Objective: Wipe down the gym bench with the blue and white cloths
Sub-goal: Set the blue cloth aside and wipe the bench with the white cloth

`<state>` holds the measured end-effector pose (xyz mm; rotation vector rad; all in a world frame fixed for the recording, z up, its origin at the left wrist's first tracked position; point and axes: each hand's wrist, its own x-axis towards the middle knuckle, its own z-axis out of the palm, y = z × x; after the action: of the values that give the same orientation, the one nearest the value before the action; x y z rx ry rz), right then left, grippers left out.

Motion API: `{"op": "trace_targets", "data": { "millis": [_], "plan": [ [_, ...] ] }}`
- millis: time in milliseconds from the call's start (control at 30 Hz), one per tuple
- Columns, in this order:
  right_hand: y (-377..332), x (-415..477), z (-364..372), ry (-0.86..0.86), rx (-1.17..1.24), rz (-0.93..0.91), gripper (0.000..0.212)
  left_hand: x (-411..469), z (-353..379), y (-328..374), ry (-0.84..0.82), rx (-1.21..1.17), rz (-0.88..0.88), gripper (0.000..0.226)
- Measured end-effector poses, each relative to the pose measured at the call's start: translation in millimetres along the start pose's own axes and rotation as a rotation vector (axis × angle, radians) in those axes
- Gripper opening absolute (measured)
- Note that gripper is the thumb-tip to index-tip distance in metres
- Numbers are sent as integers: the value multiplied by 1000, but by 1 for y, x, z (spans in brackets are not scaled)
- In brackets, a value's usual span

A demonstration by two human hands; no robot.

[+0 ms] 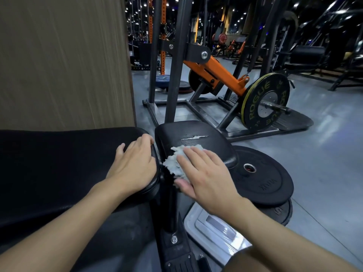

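Left hand: your left hand lies palm down on the end of the long pad, the fingers bent over its rounded rim and gripping it, the thumb out flat on the top.
Right hand: your right hand is spread flat, fingers straight and close together, pressing on the white cloth. It is not clenched, just palm and fingers bearing down.
White cloth: bunched and fluffy, it sits on the near left corner of the seat pad, part of it spilling into the gap between the two pads, the rest covered by your fingers.
Seat pad: black and glossy, with a jagged pale tear in the skin just beyond the cloth.
Long pad: black, running off to your left, its end just beside the seat pad.
Under the seat: two black weight plates stacked on the grey floor, the seat pad's right corner overlapping the top one, and a white scale beside them, below your right forearm.
Beyond: a black machine frame with an orange arm carries a plate marked ROGUE.
Far left: a wood-grain panel rises behind the long pad.
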<state>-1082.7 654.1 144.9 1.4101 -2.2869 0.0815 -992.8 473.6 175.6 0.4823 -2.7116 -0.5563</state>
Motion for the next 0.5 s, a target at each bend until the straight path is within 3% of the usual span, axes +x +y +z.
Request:
{"op": "trace_targets", "data": {
  "millis": [133,367,500],
  "plan": [
    [23,-14,3,-8,-97,-29,61,0,0,-2,3,13,14,36],
    [-31,-4,17,259,8,317,54,2,4,0,5,60,10,40],
    [-15,-7,33,387,-73,127,53,1,3,-2,-8,76,18,41]
  ]
}}
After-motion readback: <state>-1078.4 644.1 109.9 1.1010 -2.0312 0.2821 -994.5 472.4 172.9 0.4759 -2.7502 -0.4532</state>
